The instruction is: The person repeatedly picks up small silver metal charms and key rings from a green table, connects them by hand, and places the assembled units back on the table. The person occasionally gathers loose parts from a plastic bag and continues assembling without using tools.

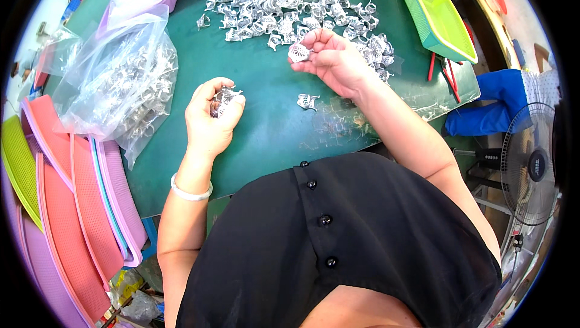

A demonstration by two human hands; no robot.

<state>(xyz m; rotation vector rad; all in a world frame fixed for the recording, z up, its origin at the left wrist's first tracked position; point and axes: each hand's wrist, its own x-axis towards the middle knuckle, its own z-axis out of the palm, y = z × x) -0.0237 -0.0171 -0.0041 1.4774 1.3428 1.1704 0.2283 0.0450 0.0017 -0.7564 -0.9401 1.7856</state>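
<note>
On the green surface (266, 152), a silver-metal openwork piece (307, 101) is lying nearer the right hand (336, 65), pinching another (298, 53), than the left hand (207, 119), clutching more (224, 102)

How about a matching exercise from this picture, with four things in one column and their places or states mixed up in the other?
Things:
1. Right hand
2. White bracelet
3. Clear plastic bag
4. Fan

Places or states:
A. Around the left wrist
B. Near the picture's right edge, off the table
C. Holding up a metal piece by the loose pile
D. At the table's left, with many metal pieces inside

Pairs: 1-C, 2-A, 3-D, 4-B
</note>
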